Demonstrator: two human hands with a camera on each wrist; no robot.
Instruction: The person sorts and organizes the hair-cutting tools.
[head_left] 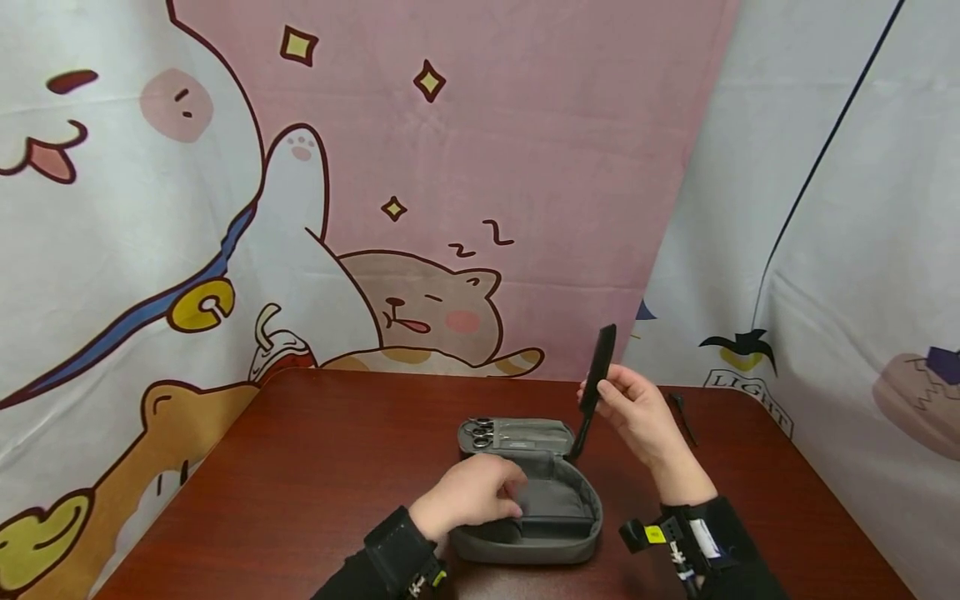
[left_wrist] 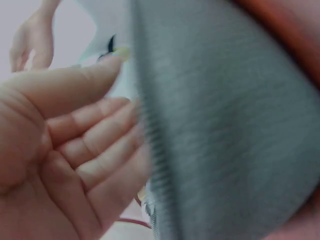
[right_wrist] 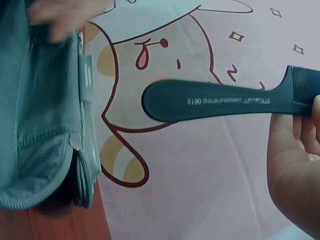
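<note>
A grey zip-up case [head_left: 528,550] lies unzipped on the table, its lid folded back at the far side. Several metal scissors [head_left: 480,432] with ring handles sit in the lid's left part. My left hand [head_left: 478,493] is over the case's near left side, its fingers loosely bent and holding nothing; in the left wrist view the thumb stands apart from the fingers beside the grey fabric wall. My right hand [head_left: 637,412] pinches a black comb [right_wrist: 220,100] by its toothed end, above and right of the lid. The comb's broad handle points down toward the case.
The case stands on a reddish-brown table [head_left: 315,467]. A thin black object [head_left: 682,419] lies at the right, behind my right hand. A cartoon-printed cloth [head_left: 525,167] hangs behind the table's far edge.
</note>
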